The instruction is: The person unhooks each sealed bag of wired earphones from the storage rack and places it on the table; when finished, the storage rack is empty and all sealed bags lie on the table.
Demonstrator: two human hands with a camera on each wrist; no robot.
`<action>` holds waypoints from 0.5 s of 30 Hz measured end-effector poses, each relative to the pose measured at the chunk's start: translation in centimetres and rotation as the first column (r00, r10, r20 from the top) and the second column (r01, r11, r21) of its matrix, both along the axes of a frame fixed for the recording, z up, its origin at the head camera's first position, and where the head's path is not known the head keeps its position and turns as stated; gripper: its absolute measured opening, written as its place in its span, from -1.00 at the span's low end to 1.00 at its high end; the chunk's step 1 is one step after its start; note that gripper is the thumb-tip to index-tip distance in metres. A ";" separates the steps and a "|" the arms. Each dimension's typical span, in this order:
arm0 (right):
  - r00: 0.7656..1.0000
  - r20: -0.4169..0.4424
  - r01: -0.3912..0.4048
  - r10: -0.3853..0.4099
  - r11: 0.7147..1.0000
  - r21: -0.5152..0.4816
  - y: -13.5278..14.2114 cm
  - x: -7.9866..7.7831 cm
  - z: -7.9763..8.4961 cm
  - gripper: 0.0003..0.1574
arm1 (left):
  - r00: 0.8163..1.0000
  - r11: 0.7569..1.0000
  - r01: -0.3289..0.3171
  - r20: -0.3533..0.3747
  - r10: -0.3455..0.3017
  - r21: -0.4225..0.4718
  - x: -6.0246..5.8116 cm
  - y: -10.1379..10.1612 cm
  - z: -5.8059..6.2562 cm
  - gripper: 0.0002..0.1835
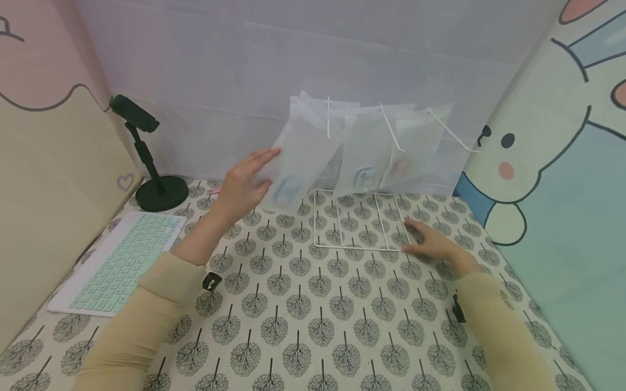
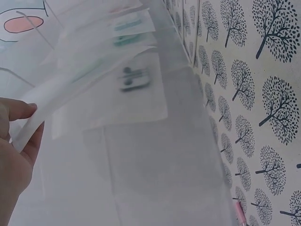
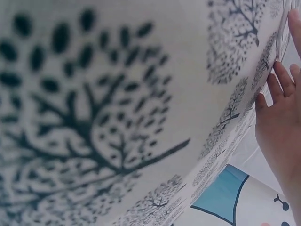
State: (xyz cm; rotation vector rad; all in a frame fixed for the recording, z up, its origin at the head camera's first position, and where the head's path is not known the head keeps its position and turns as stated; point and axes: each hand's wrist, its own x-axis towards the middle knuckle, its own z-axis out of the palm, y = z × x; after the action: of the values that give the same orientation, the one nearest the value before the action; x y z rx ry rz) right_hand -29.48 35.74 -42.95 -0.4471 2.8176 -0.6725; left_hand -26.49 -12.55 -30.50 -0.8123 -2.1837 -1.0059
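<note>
A white wire rack (image 1: pixel 357 248) stands on the table, its prongs hung with several frosted, translucent bags. My left hand (image 1: pixel 244 187) pinches the left edge of the nearest frosted bag (image 1: pixel 298 157), which slants toward me and shows a pale blue print. In the left wrist view, thumb and finger (image 2: pixel 21 110) meet across that bag's edge, and another bag (image 2: pixel 141 101) with a dark print hangs behind it. My right hand (image 1: pixel 430 241) rests at the right side of the rack's base, fingers extended and touching the frame; the right wrist view shows these fingers (image 3: pixel 282 80) low along the tabletop.
A white keyboard (image 1: pixel 124 260) with mint keys lies at the left. Behind it is a dark stand (image 1: pixel 161 193) with a round base. A small pink item (image 1: pixel 214 190) lies near the back edge. Fabric walls (image 1: pixel 220 81) enclose the patterned tabletop (image 1: pixel 298 336).
</note>
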 end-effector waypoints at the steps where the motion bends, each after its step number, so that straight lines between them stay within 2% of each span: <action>1: 1.000 -0.009 -0.001 0.002 1.000 0.006 0.0 0.1 0.1 0.22 | 1.000 1.000 -0.001 0.010 0.001 -0.010 0.1 0.0 0.1 -0.29; 6: 0.999 -0.042 -0.016 0.017 1.000 0.020 0.1 0.5 0.2 0.12 | 1.000 0.999 -0.014 0.018 0.015 -0.037 0.7 -0.3 0.3 -0.29; 15: 0.998 -0.043 -0.052 0.055 0.997 0.049 0.2 1.0 0.8 0.00 | 0.999 0.999 -0.031 0.034 0.032 -0.014 2.1 -1.1 0.4 -0.26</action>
State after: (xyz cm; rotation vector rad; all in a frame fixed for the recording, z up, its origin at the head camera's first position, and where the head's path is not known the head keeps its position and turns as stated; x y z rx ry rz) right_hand -28.46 35.91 -42.14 -0.5332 2.8451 -0.5899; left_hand -24.36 -13.61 -30.12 -0.7698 -2.2275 -0.9978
